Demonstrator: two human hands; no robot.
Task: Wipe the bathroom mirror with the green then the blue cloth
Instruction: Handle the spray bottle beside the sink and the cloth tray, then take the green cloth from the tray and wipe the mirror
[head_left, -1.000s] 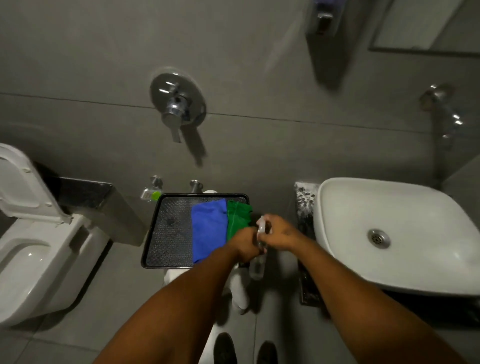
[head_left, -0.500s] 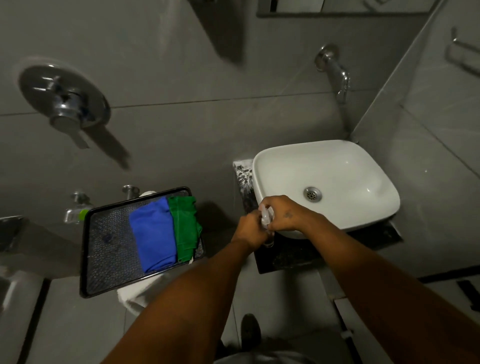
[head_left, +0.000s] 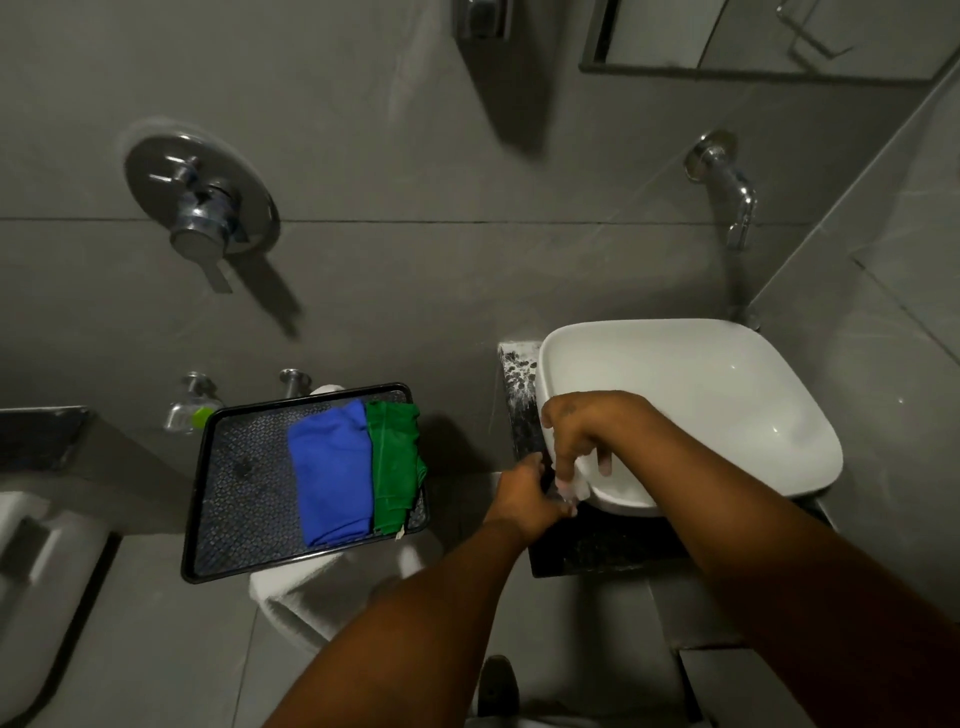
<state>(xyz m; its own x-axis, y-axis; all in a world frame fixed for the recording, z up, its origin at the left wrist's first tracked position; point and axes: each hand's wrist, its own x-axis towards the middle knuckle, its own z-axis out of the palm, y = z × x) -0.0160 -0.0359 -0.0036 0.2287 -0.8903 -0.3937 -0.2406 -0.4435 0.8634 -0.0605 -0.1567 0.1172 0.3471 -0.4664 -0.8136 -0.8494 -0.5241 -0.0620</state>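
I read this as the preparation stage: no wiping has begun, since both cloths lie folded on the black tray (head_left: 218, 499) at about eight o'clock from my hands. The green cloth (head_left: 396, 462) sits along the tray's right side, touching the blue cloth (head_left: 332, 473) just to its left. The mirror (head_left: 753, 36) shows only as a strip at one o'clock, high on the wall above the basin (head_left: 727, 395).

My left hand (head_left: 522, 493) and right hand (head_left: 582, 431) meet at the near left rim of the basin, working on a small pale thing (head_left: 569, 486) held between them. It may be a little spray bottle, but it is mostly hidden and I cannot say for sure. The left hand is curled closed around its lower part; the right hand pinches its top with thumb and forefinger, while the other fingers hang loosely spread over the basin rim.

My judgement is that the next move calls for finishing with this item, freeing one hand, and reaching to eight o'clock for the green cloth first, lifting it without dragging the blue one along. Then the hand must go up to one o'clock to the glass.
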